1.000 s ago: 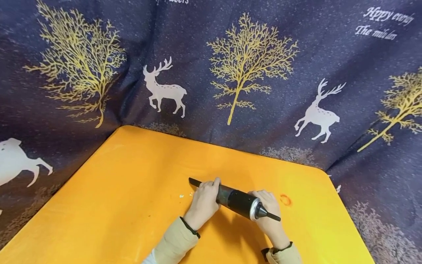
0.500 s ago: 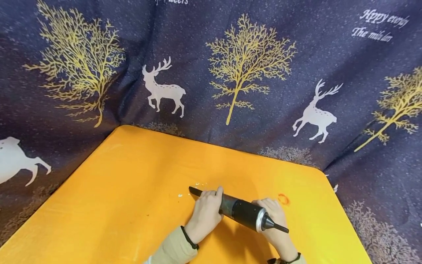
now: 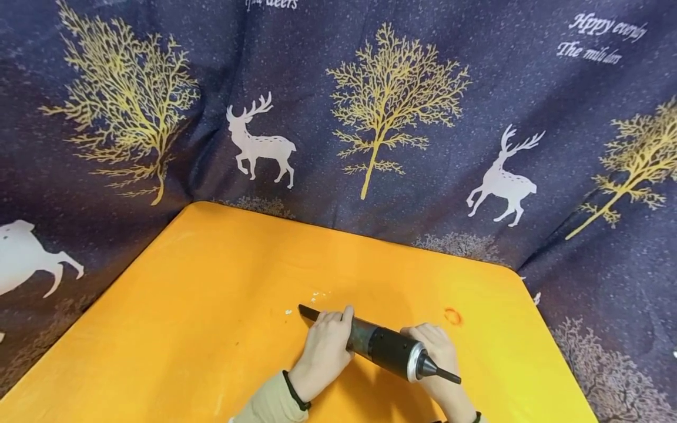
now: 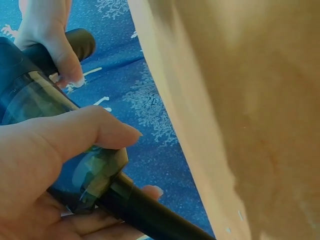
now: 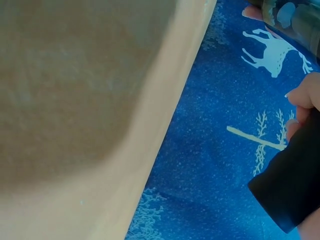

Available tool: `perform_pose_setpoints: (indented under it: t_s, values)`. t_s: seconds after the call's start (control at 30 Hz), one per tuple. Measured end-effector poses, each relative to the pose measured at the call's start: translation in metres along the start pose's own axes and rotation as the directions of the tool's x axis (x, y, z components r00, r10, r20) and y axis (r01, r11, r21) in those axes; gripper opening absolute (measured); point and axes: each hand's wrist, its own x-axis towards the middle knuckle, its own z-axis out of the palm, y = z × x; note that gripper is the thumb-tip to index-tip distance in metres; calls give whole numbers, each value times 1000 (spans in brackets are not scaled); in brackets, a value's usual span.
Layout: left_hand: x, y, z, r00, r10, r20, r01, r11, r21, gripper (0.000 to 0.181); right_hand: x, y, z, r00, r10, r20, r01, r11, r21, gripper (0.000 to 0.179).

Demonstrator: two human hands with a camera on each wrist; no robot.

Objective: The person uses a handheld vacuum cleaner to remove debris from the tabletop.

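A black handheld vacuum cleaner (image 3: 390, 351) with a smoky see-through dust cup (image 4: 100, 170) is held above the yellow table. My left hand (image 3: 324, 346) grips the cup end, thumb on one side and fingers beneath. From there the slim black nozzle (image 3: 308, 312) points left, its tip low by some small white crumbs (image 3: 314, 296). Contact between tip and tabletop cannot be made out. My right hand (image 3: 436, 346) holds the handle (image 5: 287, 185), partly hidden behind the body in the head view. A thin cone-shaped spout (image 3: 439, 371) sticks out of the rear end.
The yellow tabletop (image 3: 222, 282) spreads around the hands. Another white crumb (image 3: 288, 312) lies left of the nozzle, and an orange ring mark (image 3: 452, 316) shows at right. A dark blue cloth (image 3: 307, 117) printed with trees and deer hangs along the table's far and side edges.
Both hands have drawn the vacuum cleaner toward me, its tip ending slightly farther left. White crumbs beyond the nozzle, hidden at first, now show. Both grips are unchanged.
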Motion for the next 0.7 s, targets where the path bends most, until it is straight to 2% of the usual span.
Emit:
perform_pose_setpoints:
  t_s: [0.2,0.33,0.5,0.7]
  values:
    - [-7,-6,-4,999,-38,24,39,998,-48,64,2,-5,5,1000,-19,-8,19,1000,3,11]
    - [-11,-9,-6,998,-51,43,52,998,-30,66,2,-8,7,1000,-4,22,3,1000,22,10]
    - [-13,-12,-5,999,-45,26,45,999,3,65,2,-9,10,1000,-10,23,9,1000,26,10]
    - [-10,-11,-4,1000,-26,-3,26,999,-27,62,2,-8,8,1000,-15,-7,15,999,28,23]
